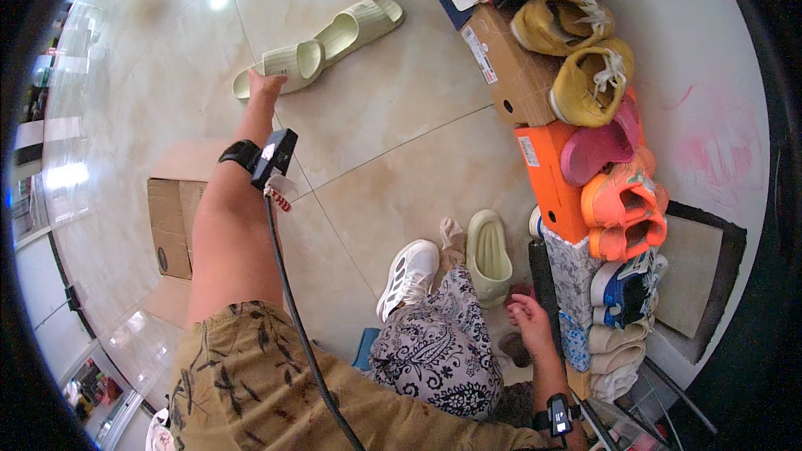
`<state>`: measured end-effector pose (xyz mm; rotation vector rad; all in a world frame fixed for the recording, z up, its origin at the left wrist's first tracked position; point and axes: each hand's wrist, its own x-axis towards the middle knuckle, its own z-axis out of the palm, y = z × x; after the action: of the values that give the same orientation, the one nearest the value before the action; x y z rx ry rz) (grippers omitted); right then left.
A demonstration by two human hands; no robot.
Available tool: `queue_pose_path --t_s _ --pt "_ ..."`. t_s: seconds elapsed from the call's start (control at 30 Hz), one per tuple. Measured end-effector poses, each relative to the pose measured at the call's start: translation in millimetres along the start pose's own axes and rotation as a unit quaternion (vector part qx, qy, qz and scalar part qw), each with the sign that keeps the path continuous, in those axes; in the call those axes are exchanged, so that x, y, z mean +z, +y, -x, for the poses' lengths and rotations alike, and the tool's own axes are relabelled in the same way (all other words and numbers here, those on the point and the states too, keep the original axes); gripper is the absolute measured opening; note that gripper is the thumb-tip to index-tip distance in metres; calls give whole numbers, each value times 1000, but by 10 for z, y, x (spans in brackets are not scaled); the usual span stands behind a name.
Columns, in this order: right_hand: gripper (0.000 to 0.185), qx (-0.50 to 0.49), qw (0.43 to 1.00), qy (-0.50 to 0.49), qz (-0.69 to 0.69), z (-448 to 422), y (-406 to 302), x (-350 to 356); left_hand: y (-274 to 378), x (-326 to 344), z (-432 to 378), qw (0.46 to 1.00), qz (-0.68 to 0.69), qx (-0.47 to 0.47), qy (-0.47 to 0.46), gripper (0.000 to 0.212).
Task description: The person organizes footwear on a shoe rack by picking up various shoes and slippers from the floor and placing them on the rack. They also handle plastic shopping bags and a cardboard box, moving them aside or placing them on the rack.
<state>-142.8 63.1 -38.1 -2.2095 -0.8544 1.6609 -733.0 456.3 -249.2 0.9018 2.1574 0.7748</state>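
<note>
Stretched far forward, my left hand (266,84) grips the near side of a pale green slide sandal (294,66) on the tiled floor, its fingers partly hidden. A second pale green slide (360,25) lies just beyond, in line with it and touching or overlapping its end. My right hand (529,322) hangs low beside my knee, fingers loosely bent and apart, with nothing seen in them. Close by it are another pale green slide (490,257) and a dark red shoe (521,293), partly covered by the hand. A white sneaker (410,272) is on my foot.
On the right, stacked shoeboxes, including an orange box (551,181) and a brown box (507,69), carry yellow shoes (592,84), orange shoes (626,213) and blue shoes (617,291). An open cardboard box (169,228) stands at left. A black cable (291,288) runs along my left arm.
</note>
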Motion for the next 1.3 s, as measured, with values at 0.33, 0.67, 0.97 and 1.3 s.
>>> queue_pose_path --t_s 0.33,0.67,0.97,1.3 --pt "30 -7 999 -37 37 -273 -196 101 -360 454 136 996 -57 4 -65 37" --pt "31 12 997 -62 43 -210 -21 363 179 1340 949 959 79 -31 -271 29" --pt "29 23 999 -39 30 -174 22 312 743 1733 419 984 18 169 48 68" --pt "30 40 997 -44 55 -224 111 72 1026 1742 148 956 179 -37 -230 85"
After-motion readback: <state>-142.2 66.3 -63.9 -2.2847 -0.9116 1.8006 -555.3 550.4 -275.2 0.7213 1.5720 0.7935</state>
